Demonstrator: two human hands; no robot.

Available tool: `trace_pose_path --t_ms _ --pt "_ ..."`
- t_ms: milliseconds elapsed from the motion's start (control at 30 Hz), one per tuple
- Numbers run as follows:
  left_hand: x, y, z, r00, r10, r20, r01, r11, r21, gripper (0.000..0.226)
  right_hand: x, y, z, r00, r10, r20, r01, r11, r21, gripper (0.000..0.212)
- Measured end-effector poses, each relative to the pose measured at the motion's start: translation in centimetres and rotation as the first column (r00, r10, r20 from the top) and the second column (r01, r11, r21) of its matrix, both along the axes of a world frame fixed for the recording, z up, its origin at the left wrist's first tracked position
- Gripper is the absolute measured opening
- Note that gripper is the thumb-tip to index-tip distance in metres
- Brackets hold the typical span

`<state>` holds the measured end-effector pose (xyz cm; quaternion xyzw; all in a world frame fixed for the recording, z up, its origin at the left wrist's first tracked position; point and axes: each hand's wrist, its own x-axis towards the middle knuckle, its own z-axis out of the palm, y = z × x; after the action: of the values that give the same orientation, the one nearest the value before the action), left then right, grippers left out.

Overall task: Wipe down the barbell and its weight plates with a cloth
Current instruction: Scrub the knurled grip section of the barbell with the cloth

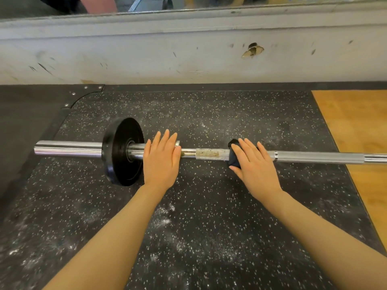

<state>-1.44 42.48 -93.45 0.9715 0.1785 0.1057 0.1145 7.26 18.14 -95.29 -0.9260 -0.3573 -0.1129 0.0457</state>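
Barbell (pixel 209 155) lay across the speckled rubber floor (pixel 188 227). Left hand (pixel 161 162) rested flat, fingers straight, on its sleeve beside the black weight plate (pixel 121 158); right hand (pixel 255 166) pressed a dark cloth (pixel 233 158) onto the shaft, fingers straight.

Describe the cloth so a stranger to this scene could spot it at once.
Find the chrome barbell lying across the speckled black floor mat. Right of its black weight plate, the right hand presses flat on a small dark navy cloth wrapped over the shaft, the only soft thing there.

One barbell (pixel 209 155), one weight plate (pixel 123 151), one cloth (pixel 234 158), two hands.
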Motion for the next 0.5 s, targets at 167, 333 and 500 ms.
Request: trace_pose_path --t_ms 167,333,500 --pt "-2.2 -2.3 0.5 1.000 -0.003 0.002 0.003 0.998 0.058 0.055 -2.1 -0.7 -0.5 0.998 0.007 0.056 -0.007 1.000 -0.016 0.062" --pt "-1.2 -6.0 0.8 0.974 -0.201 -0.108 0.221 0.948 0.230 0.056 -3.2 -0.7 -1.0 0.995 0.073 0.072 -0.071 0.997 -0.020 0.060" --pt "-1.6 -6.6 0.0 0.932 -0.214 -0.294 0.308 0.893 0.327 0.066 -3.8 -1.6 -1.3 0.992 0.075 0.097 -0.072 0.997 -0.035 0.058"
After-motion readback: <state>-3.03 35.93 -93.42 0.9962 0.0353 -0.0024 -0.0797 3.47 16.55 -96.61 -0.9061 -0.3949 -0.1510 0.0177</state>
